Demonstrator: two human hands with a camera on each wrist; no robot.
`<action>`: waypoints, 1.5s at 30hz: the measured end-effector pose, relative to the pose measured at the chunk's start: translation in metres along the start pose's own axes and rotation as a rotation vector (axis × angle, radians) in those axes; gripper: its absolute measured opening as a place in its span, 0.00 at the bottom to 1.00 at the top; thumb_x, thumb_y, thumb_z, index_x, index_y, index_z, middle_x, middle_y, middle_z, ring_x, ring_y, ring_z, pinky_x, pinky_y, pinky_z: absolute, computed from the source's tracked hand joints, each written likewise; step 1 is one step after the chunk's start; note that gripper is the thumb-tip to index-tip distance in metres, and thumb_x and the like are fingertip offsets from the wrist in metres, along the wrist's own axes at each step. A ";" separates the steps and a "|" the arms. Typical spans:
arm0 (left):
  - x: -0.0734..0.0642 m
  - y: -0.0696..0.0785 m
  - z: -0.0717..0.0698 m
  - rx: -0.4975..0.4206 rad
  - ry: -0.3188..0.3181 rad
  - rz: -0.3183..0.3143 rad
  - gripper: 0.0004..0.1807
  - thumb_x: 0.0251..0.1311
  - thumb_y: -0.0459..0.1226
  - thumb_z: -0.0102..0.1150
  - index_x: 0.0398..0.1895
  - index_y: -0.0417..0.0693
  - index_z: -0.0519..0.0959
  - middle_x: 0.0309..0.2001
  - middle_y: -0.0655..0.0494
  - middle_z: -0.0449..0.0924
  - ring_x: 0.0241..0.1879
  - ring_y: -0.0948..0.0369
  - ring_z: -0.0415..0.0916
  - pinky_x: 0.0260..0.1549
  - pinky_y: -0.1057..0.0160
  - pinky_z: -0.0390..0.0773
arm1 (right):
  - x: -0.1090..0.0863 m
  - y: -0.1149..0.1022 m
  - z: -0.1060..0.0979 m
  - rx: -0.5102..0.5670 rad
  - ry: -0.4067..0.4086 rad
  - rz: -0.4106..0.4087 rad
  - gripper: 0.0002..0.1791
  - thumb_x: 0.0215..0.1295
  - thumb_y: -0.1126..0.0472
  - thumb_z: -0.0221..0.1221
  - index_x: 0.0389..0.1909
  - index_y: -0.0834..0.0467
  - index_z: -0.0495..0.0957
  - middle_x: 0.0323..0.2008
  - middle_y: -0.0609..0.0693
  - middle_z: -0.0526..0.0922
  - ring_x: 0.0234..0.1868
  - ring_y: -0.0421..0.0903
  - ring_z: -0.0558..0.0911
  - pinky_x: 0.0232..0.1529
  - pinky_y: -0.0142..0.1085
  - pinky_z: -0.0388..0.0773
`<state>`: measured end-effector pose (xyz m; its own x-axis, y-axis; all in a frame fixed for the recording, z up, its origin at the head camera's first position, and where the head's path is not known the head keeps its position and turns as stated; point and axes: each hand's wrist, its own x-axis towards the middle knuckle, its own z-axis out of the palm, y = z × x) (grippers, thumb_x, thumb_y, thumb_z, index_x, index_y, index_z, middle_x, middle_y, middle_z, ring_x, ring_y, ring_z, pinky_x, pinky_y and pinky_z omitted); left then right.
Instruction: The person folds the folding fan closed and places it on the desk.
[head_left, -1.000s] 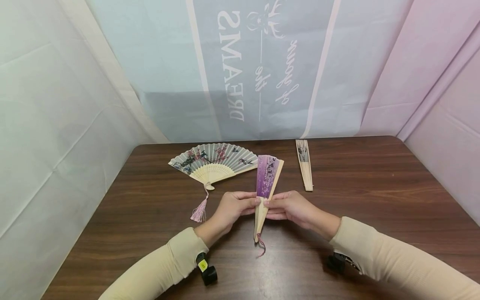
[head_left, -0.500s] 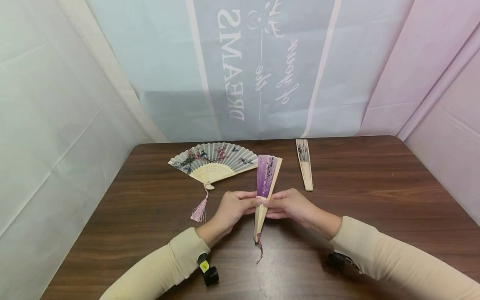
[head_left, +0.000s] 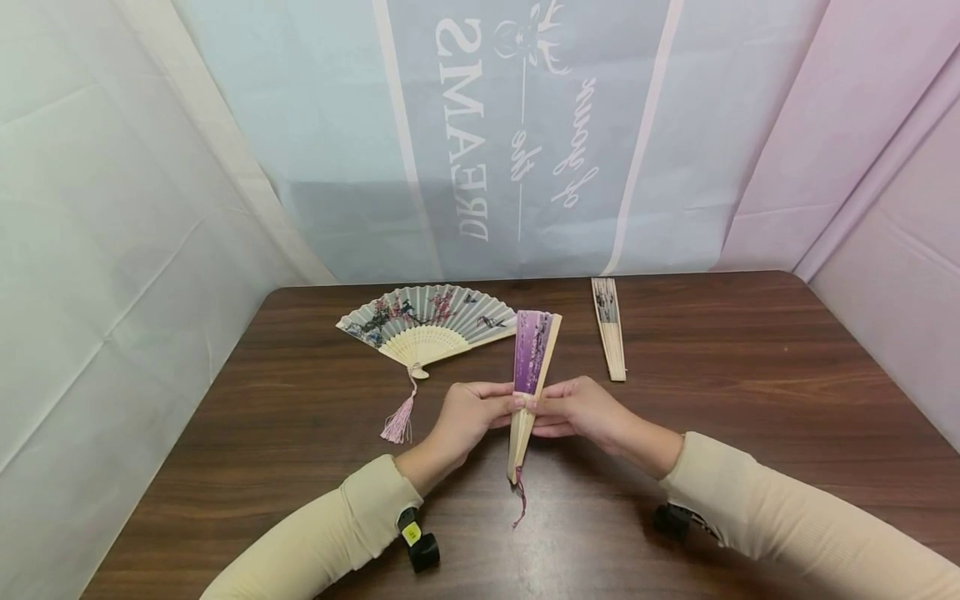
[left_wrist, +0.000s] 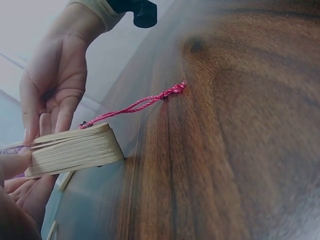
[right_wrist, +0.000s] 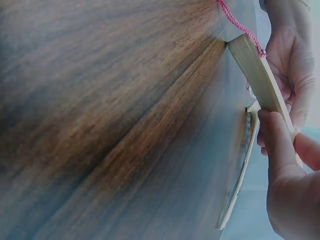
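A purple folding fan [head_left: 531, 354] with pale wooden ribs stands nearly folded between my two hands, its narrow end toward me. My left hand [head_left: 472, 417] pinches its left side at mid-length, thumb on top. From the other side my right hand [head_left: 588, 412] pinches it at the same height, the two thumbs almost meeting. A dark pink cord [head_left: 521, 497] hangs from the narrow end; in the left wrist view this cord [left_wrist: 145, 104] trails over the wood. The right wrist view shows the fan's ribs [right_wrist: 262, 77] from the side, held between thumb and fingers.
A grey floral fan [head_left: 427, 325] lies spread at the back left, its pink tassel [head_left: 400, 419] toward me. Another fan [head_left: 609, 329], folded, lies at the back right. The brown wooden table [head_left: 735, 367] meets a printed cloth [head_left: 525, 150] behind and pale cloth walls on both sides.
The purple fan has narrowed slightly as its right edge came left. My right hand shifted a little up and left. The cord now hangs straighter. The other fans stayed in place.
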<state>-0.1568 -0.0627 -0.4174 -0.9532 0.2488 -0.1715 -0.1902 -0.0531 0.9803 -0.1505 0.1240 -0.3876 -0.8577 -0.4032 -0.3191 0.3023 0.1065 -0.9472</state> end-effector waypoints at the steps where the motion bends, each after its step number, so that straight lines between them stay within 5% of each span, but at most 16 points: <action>1: 0.000 0.000 0.000 0.003 0.002 0.001 0.17 0.59 0.28 0.66 0.50 0.26 0.81 0.47 0.32 0.84 0.41 0.58 0.86 0.45 0.60 0.89 | 0.000 -0.001 0.001 -0.007 0.005 0.002 0.20 0.70 0.67 0.56 0.52 0.81 0.74 0.44 0.67 0.86 0.37 0.42 0.88 0.47 0.39 0.89; 28: 0.011 0.006 0.010 -0.006 0.045 0.051 0.15 0.61 0.27 0.64 0.49 0.26 0.81 0.47 0.31 0.83 0.37 0.63 0.85 0.43 0.61 0.89 | 0.003 -0.010 -0.001 -0.056 0.116 0.007 0.19 0.67 0.69 0.60 0.53 0.79 0.75 0.44 0.67 0.86 0.34 0.39 0.87 0.43 0.37 0.90; 36: 0.031 0.006 0.021 -0.019 0.112 0.055 0.14 0.60 0.27 0.65 0.48 0.27 0.82 0.45 0.32 0.85 0.40 0.56 0.87 0.43 0.62 0.89 | 0.016 -0.009 -0.016 -0.055 0.172 -0.011 0.20 0.68 0.68 0.59 0.55 0.79 0.74 0.47 0.71 0.83 0.36 0.41 0.88 0.43 0.36 0.90; 45: 0.064 0.006 0.033 0.025 0.190 0.050 0.12 0.59 0.28 0.66 0.45 0.29 0.84 0.43 0.35 0.86 0.39 0.55 0.87 0.39 0.65 0.90 | 0.036 -0.012 -0.039 -0.168 0.294 -0.004 0.19 0.67 0.67 0.61 0.49 0.80 0.77 0.37 0.68 0.87 0.27 0.40 0.87 0.37 0.36 0.91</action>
<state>-0.2109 -0.0151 -0.4192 -0.9889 0.0594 -0.1359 -0.1382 -0.0363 0.9897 -0.2013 0.1431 -0.3893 -0.9494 -0.1276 -0.2870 0.2465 0.2637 -0.9326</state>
